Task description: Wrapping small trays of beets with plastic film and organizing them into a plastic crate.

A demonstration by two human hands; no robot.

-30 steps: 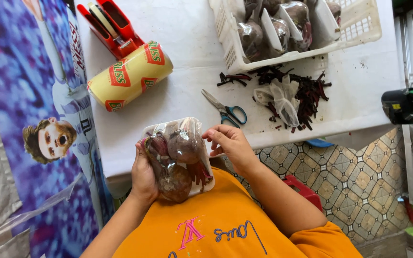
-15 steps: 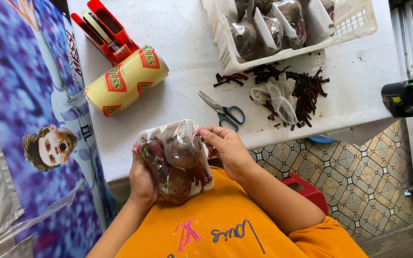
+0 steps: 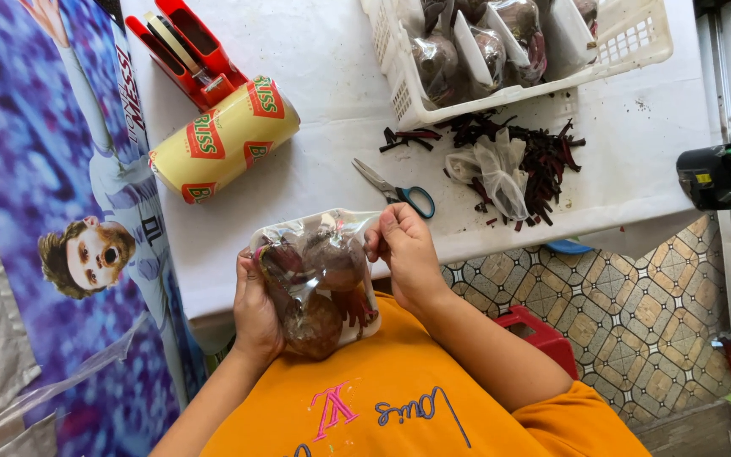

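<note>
I hold a tray of beetroots (image 3: 319, 283) wrapped in clear film, close to my chest, just in front of my orange shirt (image 3: 399, 406). My left hand (image 3: 255, 309) is under and behind the left side of the tray, and the fingers are curled around its edge, so this hand is closed on it. My right hand (image 3: 406, 254) is at the upper right corner of the tray. Its fingers are bent tight and they pinch the loose film there, with the thumb pressed on the wrap. Through the film I see about three dark round beetroots and some red stems at the right side.

Beyond my hands is the white table (image 3: 315, 178), and its near edge is just behind the tray. On it, near my right hand, lie scissors (image 3: 395, 190) with blue handles. To the right of them is a pile of dark red cut stems (image 3: 543, 165) with a crumpled clear glove (image 3: 492, 173) on top. More to the left lies a yellow roll of cling film (image 3: 226, 140) on its side, and behind it a red dispenser (image 3: 184, 46). At the far edge stands a white plastic basket (image 3: 636, 38) with more wrapped beetroot trays inside.
</note>
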